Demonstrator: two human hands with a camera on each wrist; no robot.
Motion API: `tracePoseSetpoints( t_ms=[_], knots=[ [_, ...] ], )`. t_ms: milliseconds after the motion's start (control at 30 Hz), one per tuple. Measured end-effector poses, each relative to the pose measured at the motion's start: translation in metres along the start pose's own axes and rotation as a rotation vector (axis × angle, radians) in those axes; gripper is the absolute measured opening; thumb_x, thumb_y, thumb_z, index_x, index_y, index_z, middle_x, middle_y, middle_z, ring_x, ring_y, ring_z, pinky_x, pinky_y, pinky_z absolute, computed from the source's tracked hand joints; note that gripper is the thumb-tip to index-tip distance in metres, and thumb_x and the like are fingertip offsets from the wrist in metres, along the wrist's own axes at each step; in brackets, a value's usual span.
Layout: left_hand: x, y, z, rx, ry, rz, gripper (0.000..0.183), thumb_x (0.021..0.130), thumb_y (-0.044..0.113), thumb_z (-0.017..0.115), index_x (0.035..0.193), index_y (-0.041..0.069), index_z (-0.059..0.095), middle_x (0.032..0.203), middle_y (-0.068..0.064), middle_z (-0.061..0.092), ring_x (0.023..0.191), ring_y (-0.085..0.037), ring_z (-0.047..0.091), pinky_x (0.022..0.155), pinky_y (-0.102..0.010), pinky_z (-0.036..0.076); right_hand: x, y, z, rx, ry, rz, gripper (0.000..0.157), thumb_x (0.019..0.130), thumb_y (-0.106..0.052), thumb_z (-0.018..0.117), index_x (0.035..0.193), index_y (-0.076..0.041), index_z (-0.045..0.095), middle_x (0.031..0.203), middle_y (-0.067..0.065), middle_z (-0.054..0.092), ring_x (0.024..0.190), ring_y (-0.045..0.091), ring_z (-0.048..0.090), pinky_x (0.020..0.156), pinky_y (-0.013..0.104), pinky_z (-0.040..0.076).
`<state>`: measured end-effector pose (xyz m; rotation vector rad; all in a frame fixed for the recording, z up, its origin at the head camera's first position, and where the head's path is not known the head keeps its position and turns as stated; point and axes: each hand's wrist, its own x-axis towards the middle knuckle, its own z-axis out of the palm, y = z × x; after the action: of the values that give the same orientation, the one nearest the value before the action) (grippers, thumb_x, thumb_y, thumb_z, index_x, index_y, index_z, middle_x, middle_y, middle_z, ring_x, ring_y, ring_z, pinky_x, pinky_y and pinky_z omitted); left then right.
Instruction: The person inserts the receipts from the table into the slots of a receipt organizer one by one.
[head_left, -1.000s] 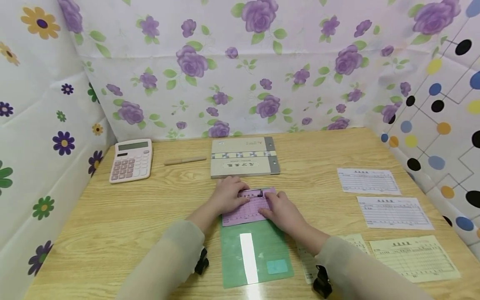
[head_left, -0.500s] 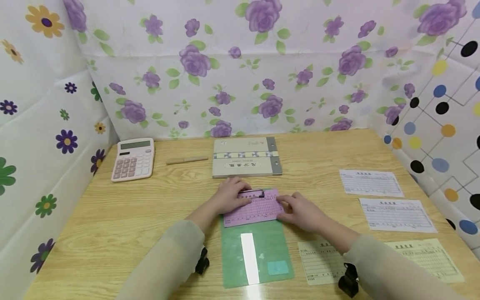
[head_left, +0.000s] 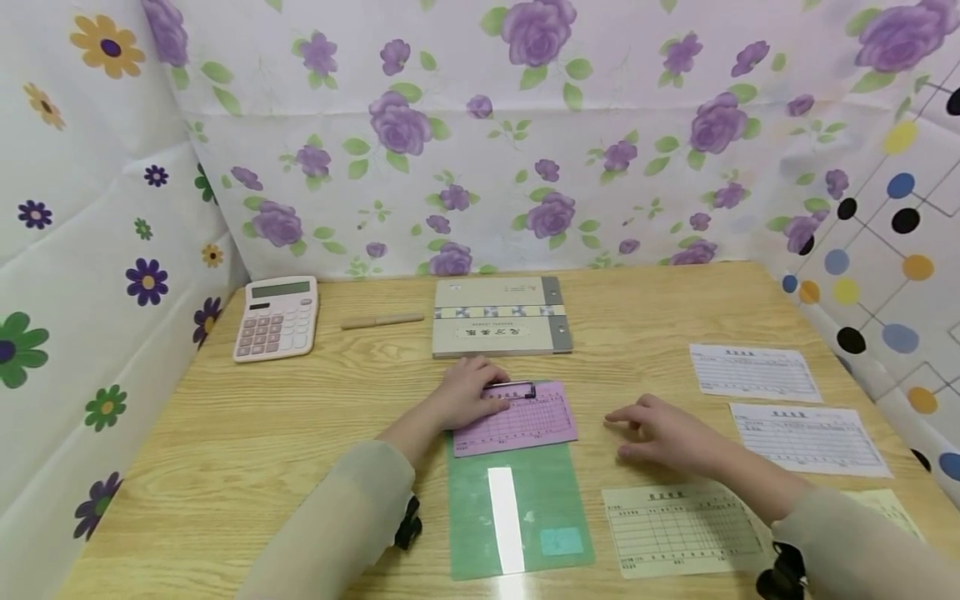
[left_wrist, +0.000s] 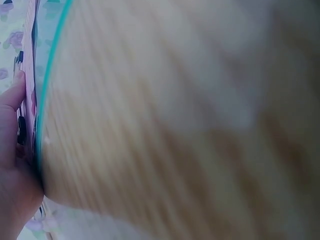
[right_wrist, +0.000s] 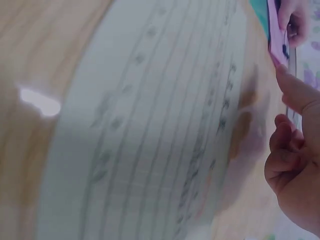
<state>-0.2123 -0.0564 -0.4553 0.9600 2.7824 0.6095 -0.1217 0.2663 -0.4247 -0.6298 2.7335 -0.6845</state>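
Note:
A green translucent clipboard (head_left: 480, 521) lies at the middle of the table with a pink form slip (head_left: 536, 421) under its metal clip (head_left: 528, 389). My left hand (head_left: 468, 396) grips the clipboard's upper left corner, the thumb lying over the slip by the clip. The left wrist view has that hand (left_wrist: 15, 165) at its left edge, on the board's green rim. My right hand (head_left: 671, 433) is apart to the right of the clipboard, holding nothing, its fingers loosely bent. Below it lies a yellow form slip (head_left: 675, 542), which looms large in the right wrist view.
Two white form slips (head_left: 753, 372) lie at the right, and a second yellow slip (head_left: 888, 504) is partly hidden by the right sleeve. Behind the clipboard is an account book (head_left: 495, 336), with a pen (head_left: 382, 320) and a pink calculator (head_left: 277, 321) to its left. Patterned cloth hangs around the table.
My right hand has let go of the pink slip's right side and moved off to the right. More of the near yellow slip shows. The left hand has stayed on the clipboard.

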Motion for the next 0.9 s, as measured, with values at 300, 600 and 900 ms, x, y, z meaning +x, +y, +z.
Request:
tracePoseSetpoints(
  t_ms=[300,600,900],
  knots=[
    [0.000,0.002,0.000,-0.008,-0.005,-0.001,0.040,0.087,0.045,0.063,0.118,0.020,0.059,0.122,0.000,0.052,0.112,-0.020,0.043,0.099,-0.043,0.029,-0.036,0.026,-0.009,0.007,-0.067,-0.048,0.046,0.080,-0.046,0.069,0.118,-0.022,0.064,0.098,-0.006,0.050,0.079,0.008,0.045,0.065,0.024,0.040],
    [-0.001,0.002,-0.002,-0.003,-0.003,-0.010,0.041,0.086,0.046,0.063,0.118,0.021,0.060,0.120,0.001,0.052,0.111,-0.019,0.043,0.098,-0.042,0.029,-0.057,0.047,-0.020,-0.007,-0.138,-0.052,0.047,0.079,-0.053,0.066,0.119,-0.028,0.062,0.102,-0.007,0.048,0.085,0.005,0.047,0.069,0.026,0.042],
    [-0.001,0.001,-0.001,0.005,-0.006,-0.005,0.041,0.086,0.047,0.063,0.119,0.022,0.059,0.123,0.002,0.051,0.109,-0.019,0.043,0.096,-0.042,0.031,-0.055,0.053,-0.016,-0.106,-0.078,-0.130,0.041,0.080,-0.048,0.068,0.116,-0.029,0.063,0.102,-0.010,0.047,0.079,0.003,0.043,0.064,0.024,0.039]
  ],
)
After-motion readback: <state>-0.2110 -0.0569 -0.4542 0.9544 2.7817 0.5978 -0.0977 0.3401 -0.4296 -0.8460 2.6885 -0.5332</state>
